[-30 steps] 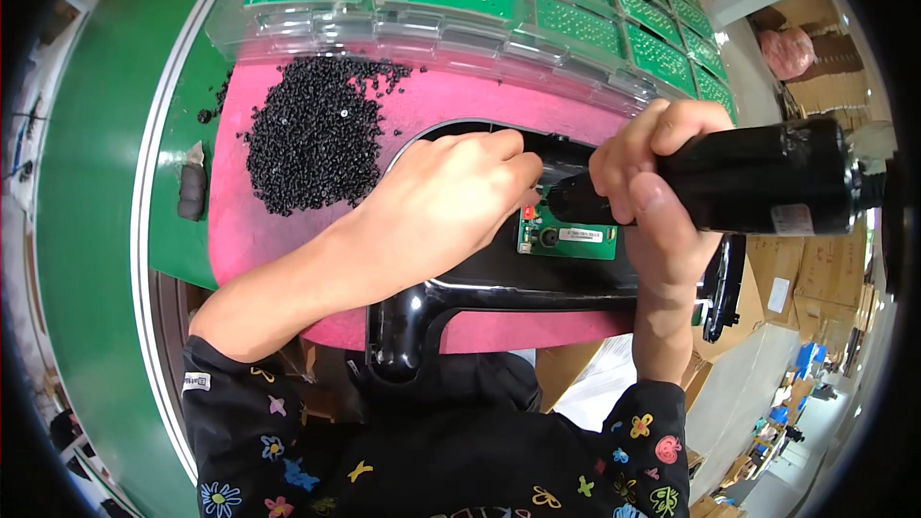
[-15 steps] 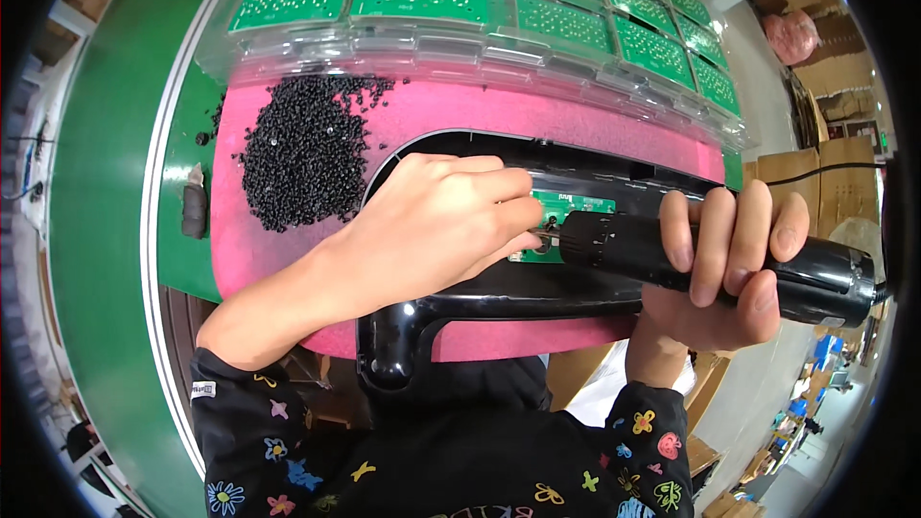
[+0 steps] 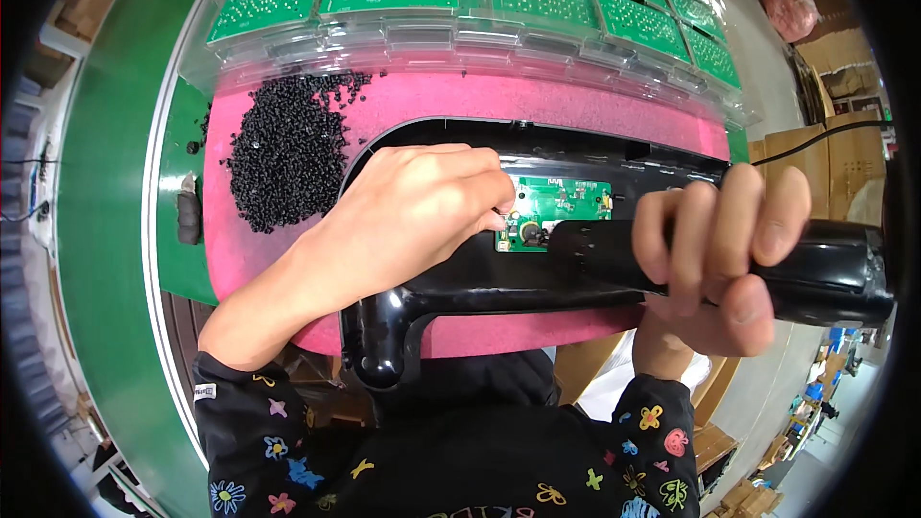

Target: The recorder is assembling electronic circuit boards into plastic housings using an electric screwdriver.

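Circuit board already lying mid-frame inside open black plastic housing, loose black screws heaped at upper left, fastening seemingly unfinished, right hand wrapped round electric screwdriver at center right, left hand curled by board's left edge, any grip impossible to tell.

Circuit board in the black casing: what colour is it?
Green circuit board, shown best in head view.
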Tool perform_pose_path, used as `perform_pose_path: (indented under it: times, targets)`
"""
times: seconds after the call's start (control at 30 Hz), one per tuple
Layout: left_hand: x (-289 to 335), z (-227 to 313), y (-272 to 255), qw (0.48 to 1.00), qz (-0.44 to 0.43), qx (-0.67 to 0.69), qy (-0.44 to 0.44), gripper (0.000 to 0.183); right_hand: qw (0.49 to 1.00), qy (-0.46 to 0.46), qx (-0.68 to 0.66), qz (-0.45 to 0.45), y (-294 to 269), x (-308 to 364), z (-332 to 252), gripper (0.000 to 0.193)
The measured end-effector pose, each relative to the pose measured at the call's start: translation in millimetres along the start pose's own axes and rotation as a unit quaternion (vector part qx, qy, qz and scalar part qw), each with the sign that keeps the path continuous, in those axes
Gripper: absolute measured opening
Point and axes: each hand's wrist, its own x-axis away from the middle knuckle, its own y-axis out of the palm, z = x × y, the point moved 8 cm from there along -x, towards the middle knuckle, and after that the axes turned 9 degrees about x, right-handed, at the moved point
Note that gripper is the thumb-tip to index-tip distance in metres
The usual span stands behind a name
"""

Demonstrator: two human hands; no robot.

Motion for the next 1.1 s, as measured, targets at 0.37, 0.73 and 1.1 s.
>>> perform_pose_path:
  times: [0.37, 0.73, 1.1]
  targets:
    - [5.6, 1.5, -2.4, 0.999, 0.017, -0.043, -0.005, 0.017, 0.996, 0.038, 0.081, -0.025, 18.4, 0.4, 20.1, 0.031]
    - [7.9, 2.5, 0.8, 0.999, -0.002, -0.051, -0.009, 0.017, 0.999, 0.013, 0.023, -0.042, 22.7, 5.6, 15.8, 0.035]
    - [6.6, 0.2, -0.7, 0.998, 0.011, -0.055, -0.027, 0.018, 0.988, 0.090, 0.114, -0.049, 35.0, -3.6, 38.2, 0.034]
